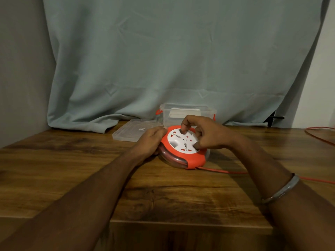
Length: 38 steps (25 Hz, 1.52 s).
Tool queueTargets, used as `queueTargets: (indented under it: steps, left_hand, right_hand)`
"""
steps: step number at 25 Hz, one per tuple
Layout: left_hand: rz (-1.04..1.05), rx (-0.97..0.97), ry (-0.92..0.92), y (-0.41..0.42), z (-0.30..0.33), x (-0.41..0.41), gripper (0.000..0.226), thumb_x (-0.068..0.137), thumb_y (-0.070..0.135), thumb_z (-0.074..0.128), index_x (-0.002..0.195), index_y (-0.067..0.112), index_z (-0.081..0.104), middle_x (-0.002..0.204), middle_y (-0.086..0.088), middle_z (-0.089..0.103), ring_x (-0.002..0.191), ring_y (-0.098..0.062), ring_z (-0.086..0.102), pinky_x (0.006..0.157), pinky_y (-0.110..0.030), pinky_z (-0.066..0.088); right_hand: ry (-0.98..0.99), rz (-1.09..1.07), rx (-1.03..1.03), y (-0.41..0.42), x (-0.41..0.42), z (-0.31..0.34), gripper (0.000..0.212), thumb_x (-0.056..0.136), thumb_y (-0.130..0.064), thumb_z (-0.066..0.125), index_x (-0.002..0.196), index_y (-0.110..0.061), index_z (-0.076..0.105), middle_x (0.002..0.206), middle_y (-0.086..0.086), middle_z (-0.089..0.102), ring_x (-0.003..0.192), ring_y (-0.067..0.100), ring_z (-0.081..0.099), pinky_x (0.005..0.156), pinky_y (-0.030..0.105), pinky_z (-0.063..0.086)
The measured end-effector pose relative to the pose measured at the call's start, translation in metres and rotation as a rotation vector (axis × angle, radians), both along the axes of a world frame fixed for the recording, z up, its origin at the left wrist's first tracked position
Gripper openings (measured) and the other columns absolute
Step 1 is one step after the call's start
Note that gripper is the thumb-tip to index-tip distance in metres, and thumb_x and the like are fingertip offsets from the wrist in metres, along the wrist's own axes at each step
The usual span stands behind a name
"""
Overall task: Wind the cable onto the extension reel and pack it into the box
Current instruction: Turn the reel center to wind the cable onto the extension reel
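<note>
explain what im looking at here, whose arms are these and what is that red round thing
There is one picture, taken by a camera worn on a person's head, looking forward and down, so the two arms are that person's own. No machine is involved. The red and white round thing is an extension reel lying flat on a wooden table, sockets facing up. The left hand steadies its rim, while the right hand rests on the white socket face with fingertips pressed into it, likely to turn it. A red cable runs from the reel off to the right, not yet wound in. Behind the reel stands an open clear plastic box, with its lid lying flat to the left. A grey cloth hangs behind.
</note>
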State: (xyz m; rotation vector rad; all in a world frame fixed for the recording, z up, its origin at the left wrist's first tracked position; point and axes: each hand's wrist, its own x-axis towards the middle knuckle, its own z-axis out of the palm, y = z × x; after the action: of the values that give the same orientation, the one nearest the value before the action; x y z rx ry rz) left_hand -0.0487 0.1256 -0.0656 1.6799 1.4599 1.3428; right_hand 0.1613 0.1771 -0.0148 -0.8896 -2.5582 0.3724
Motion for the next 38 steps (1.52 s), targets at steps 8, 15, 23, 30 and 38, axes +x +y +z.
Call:
queueTargets:
  steps: [8,15,23,30,38]
  left_hand:
    - [0.024,0.012,-0.013,0.002,-0.001,-0.002,0.026,0.105,0.039,0.038,0.093,0.034,0.061,0.079,-0.001,0.072,0.063,-0.007,0.069,0.055,-0.023,0.053]
    - [0.03,-0.008,-0.019,0.006,-0.003,-0.004,0.029,0.104,0.041,0.038,0.113,0.026,0.062,0.09,-0.002,0.073,0.079,-0.016,0.071,0.065,-0.028,0.056]
    - [0.011,0.01,-0.01,0.003,-0.002,-0.001,0.033,0.103,0.04,0.04,0.105,0.022,0.067,0.087,-0.007,0.074,0.084,-0.028,0.071,0.073,-0.041,0.058]
    - [0.014,0.007,-0.014,0.0,-0.001,0.002,0.03,0.104,0.038,0.039,0.097,0.025,0.065,0.094,-0.025,0.07,0.076,-0.034,0.064,0.06,-0.036,0.048]
    - [0.001,0.001,-0.027,-0.001,0.0,0.0,0.026,0.105,0.039,0.038,0.091,0.034,0.06,0.089,-0.005,0.073,0.079,-0.018,0.071,0.077,-0.04,0.059]
  right_hand:
    - [0.024,-0.005,0.026,0.009,0.008,-0.002,0.061,0.068,-0.013,0.092,0.111,-0.026,0.052,0.108,-0.003,0.071,0.074,-0.008,0.061,0.058,0.012,0.044]
    - [-0.016,-0.053,0.157,0.004,0.0,-0.006,0.038,0.067,-0.044,0.09,0.083,-0.028,0.059,0.086,-0.003,0.069,0.08,0.018,0.064,0.069,0.046,0.053]
    - [-0.029,-0.205,0.236,-0.006,-0.015,-0.007,0.052,0.075,-0.059,0.081,0.056,-0.019,0.054,0.052,-0.007,0.055,0.056,0.008,0.055,0.055,0.03,0.039]
    - [0.119,-0.017,0.158,-0.001,-0.007,-0.001,0.026,0.07,-0.004,0.075,0.09,-0.02,0.069,0.089,-0.004,0.074,0.063,-0.005,0.062,0.054,0.022,0.046]
    - [0.006,0.029,0.005,0.014,0.007,-0.003,0.075,0.066,-0.009,0.082,0.132,-0.03,0.054,0.118,-0.009,0.068,0.075,-0.005,0.064,0.062,0.019,0.05]
